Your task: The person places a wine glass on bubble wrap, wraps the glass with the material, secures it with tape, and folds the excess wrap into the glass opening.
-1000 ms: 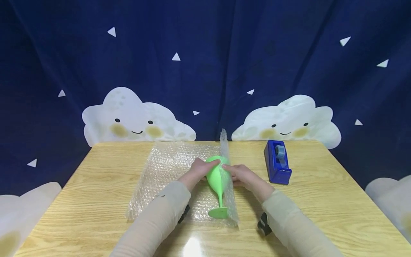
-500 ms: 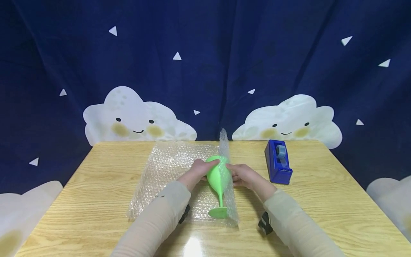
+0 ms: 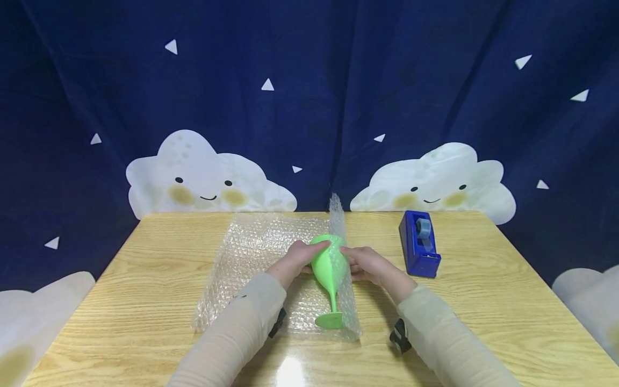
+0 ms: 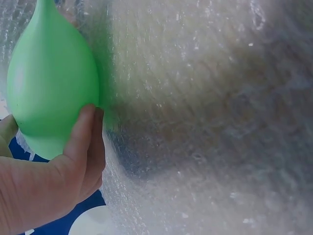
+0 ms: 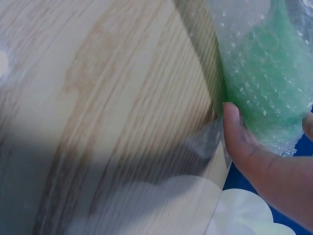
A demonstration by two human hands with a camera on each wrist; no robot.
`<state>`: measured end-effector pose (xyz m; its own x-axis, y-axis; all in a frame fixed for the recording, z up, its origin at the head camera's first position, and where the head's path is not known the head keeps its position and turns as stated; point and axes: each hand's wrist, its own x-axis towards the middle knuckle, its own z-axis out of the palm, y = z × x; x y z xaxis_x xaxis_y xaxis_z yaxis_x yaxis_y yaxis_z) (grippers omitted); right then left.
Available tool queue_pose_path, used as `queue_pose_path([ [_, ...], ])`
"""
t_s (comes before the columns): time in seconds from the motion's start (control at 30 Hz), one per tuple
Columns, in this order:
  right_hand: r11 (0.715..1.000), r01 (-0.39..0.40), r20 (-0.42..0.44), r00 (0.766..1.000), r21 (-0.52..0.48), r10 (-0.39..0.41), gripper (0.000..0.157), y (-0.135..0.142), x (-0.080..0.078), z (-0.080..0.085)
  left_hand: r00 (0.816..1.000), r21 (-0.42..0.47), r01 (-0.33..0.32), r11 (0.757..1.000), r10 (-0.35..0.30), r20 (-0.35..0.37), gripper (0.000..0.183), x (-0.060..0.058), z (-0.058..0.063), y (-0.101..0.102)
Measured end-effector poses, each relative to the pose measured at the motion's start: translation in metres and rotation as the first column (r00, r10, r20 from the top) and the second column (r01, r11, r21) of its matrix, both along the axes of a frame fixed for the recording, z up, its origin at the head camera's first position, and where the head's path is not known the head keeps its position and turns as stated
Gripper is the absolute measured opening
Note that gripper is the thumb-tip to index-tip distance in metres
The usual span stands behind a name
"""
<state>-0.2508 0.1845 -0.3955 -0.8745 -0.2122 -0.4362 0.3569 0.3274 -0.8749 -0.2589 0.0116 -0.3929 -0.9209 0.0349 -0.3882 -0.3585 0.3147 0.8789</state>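
A light green plastic goblet lies on its side on a sheet of bubble wrap, its foot towards me. The sheet's right edge is folded up over the goblet's right side. My left hand grips the bowl near the rim, thumb on top, as the left wrist view also shows around the green bowl. My right hand holds the folded bubble wrap against the bowl from the right, its thumb and fingers on either side. Some fingertips are hidden beneath the bowl.
A blue tape dispenser with a roll of clear tape stands right of my right hand on the wooden table. Most of the bubble wrap spreads flat to the left of the goblet. A dark blue curtain hangs behind the table.
My right thumb has shifted slightly to the right from the goblet's middle, and the bubble wrap flap lies over the bowl's right side. My left hand keeps its hold.
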Motion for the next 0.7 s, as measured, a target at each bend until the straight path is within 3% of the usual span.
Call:
queue_pose_path([
  [0.7,1.000,-0.013,-0.006,1.000,0.012,0.013,0.054,0.0006,0.0003,-0.0007,1.000,0.040,0.003,0.999,-0.004,0.007,0.089,0.0006,-0.0014,-0.0024],
])
